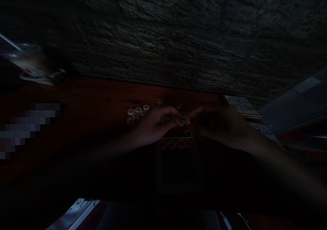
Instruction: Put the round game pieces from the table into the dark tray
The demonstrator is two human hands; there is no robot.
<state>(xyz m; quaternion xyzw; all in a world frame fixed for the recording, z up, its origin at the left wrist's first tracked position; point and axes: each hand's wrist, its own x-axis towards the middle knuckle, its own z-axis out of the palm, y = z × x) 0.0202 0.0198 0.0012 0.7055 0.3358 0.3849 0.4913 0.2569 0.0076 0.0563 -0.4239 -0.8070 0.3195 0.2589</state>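
Note:
Round xiangqi pieces (130, 111) with red or dark characters lie on the brown wooden table in dim light. My left hand (155, 125) is curled, its thumb and finger closed at the edge of a xiangqi piece (181, 122) in the middle. From the other side my right hand (222, 126) reaches in, a fingertip by the same small cluster and its thumb held apart below. Nearer to me lies a shallow dark box (158, 175), with a row of several pieces along its far end. Another piece (188, 133) sits just beyond its far right corner.
A rough stone wall (166, 49) rises behind the table (102, 90). At the far left stands a clear drink cup (32, 63) with a straw. Printed boxes or books (241, 105) lie on the right, beside a grey panel (293, 100).

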